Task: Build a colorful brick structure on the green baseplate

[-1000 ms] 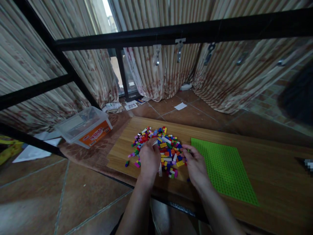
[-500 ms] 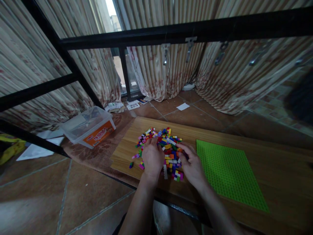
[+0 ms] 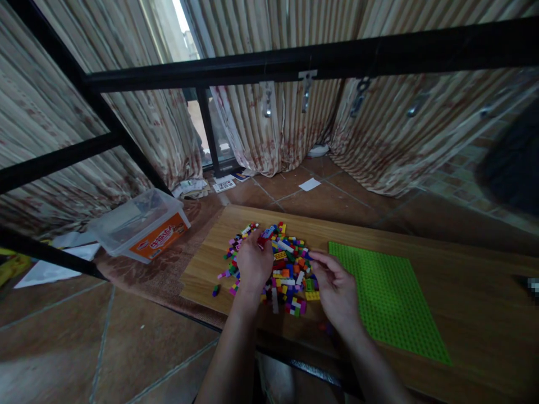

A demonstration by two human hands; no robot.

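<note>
A heap of small multicoloured toy bricks [image 3: 287,281] lies on the wooden board. Over its left part is my left hand [image 3: 255,264], back upward and fingers curled, with a red toy brick [image 3: 264,240] at the fingertips beside a pale blue one. My right hand [image 3: 337,283] hovers at the heap's right edge, thumb and fingers brought together; whatever lies between them is too small to make out. A yellow brick [image 3: 312,295] rests just left of that hand. To the right, the green studded baseplate [image 3: 389,303] lies flat, partly behind my right hand.
A clear plastic tub [image 3: 141,224] with an orange label stands left of the wooden board [image 3: 206,255]. A black metal rail [image 3: 236,73] with hanging clips crosses ahead, before striped curtains. Papers lie on the tiled floor. One dark green brick [image 3: 216,290] sits apart from the heap.
The view has shifted slightly, moving the scene left. My right hand has drawn a little away from the heap, uncovering bricks at its right edge. A red brick now shows at my left fingertips.
</note>
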